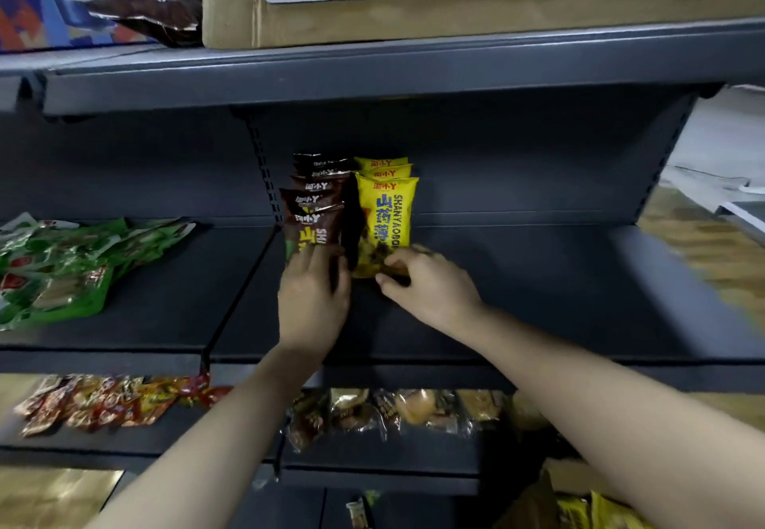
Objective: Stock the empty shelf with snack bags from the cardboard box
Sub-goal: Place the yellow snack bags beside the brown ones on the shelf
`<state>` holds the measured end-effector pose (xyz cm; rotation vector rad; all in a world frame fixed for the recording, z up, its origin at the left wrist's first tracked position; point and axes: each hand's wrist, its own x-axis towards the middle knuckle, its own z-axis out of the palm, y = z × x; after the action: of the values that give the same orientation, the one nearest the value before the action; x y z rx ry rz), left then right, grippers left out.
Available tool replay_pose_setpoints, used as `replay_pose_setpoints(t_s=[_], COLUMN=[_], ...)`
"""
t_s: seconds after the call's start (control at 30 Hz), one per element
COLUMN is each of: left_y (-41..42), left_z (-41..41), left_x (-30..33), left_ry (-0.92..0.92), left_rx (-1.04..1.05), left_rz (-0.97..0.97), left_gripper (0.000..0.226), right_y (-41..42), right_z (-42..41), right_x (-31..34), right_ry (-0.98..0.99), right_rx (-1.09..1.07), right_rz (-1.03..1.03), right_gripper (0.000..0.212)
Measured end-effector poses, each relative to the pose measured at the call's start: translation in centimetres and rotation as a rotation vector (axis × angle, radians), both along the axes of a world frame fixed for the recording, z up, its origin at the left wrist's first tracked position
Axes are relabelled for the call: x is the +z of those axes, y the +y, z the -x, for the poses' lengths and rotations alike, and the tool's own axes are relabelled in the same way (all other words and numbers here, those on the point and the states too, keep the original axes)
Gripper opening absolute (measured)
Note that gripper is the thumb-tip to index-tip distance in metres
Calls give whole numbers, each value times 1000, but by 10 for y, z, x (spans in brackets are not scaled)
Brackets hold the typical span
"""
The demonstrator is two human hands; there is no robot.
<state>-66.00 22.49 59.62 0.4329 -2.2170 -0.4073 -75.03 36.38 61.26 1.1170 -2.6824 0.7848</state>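
Two rows started at the shelf's (517, 280) back left: brown bags (313, 214), yellow bags (387, 205). Step looks like seating the front bags. Left hand (312, 301) flat, fingers straight against the brown front bag. Right hand (426, 284) pinches the yellow bag's bottom edge. Next: let go, fetch more from the box (579, 499), lower right.

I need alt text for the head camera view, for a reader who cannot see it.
Two hands set snack bags upright on a dark shelf: the left hand touches the front of a row of brown bags, the right hand grips the bottom of the front yellow bag.
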Motion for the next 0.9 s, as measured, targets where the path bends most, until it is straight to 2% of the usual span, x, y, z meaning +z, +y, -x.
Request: replay_pose_setpoints(t_s=[0.13, 0.27, 0.47, 0.63, 0.7, 0.9], left_y=[54, 116, 211, 284, 304, 338], left_z=[-9, -11, -13, -16, -17, -27], left_x=[-3, -7, -29, -65, -87, -148], left_ry=[-163, -285, -510, -765, -906, -1163], left_rx=[-132, -186, -392, -493, -524, -561], left_rz=[28, -2, -66, -55, -101, -209], left_gripper=[40, 20, 17, 24, 23, 23], right_y=[62, 135, 242, 314, 335, 378], right_z=[-1, -5, -11, -27, -35, -54], right_x=[-4, -3, -16, -46, -60, -121], right_ry=[-8, -51, -91, -130, -172, -323], right_rx=[-28, -70, -191, -243, -259, -295], right_rz=[-52, -101, -150, -172, -208, -347], right_gripper=[39, 41, 38, 31, 30, 27])
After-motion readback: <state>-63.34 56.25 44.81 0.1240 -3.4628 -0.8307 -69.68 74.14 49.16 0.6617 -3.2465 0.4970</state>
